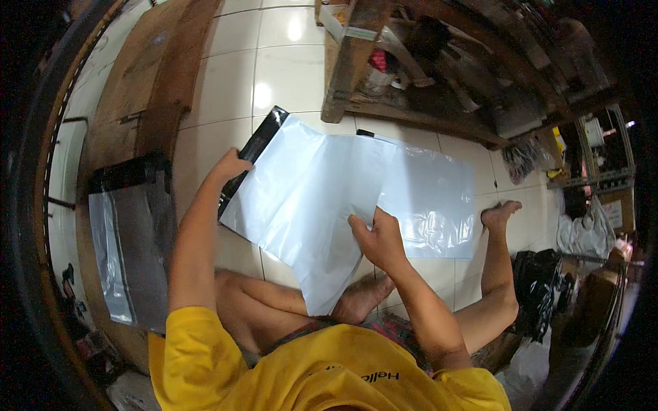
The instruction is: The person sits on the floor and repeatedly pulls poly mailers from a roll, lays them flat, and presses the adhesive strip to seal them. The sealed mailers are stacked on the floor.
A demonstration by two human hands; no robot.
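A pale grey-white plastic mailing bag (308, 185) with a black strip along its left edge is held up between my hands. My left hand (235, 166) grips it at the black strip. My right hand (379, 238) pinches its lower right part, thumb uppermost, and the sheet creases toward that grip. The lower corner hangs over my crossed leg and foot. Beneath and to the right, a second pale plastic bag (439, 202) lies flat on the tiled floor, partly hidden by the held one.
On the left, more plastic bags (133, 240) with a black edge lie on a brown wooden board (137, 89). A wooden shelf frame (418, 116) with cluttered things stands at the far right. A black plastic bag (538, 291) sits beyond my right knee, near a white bag (586, 229).
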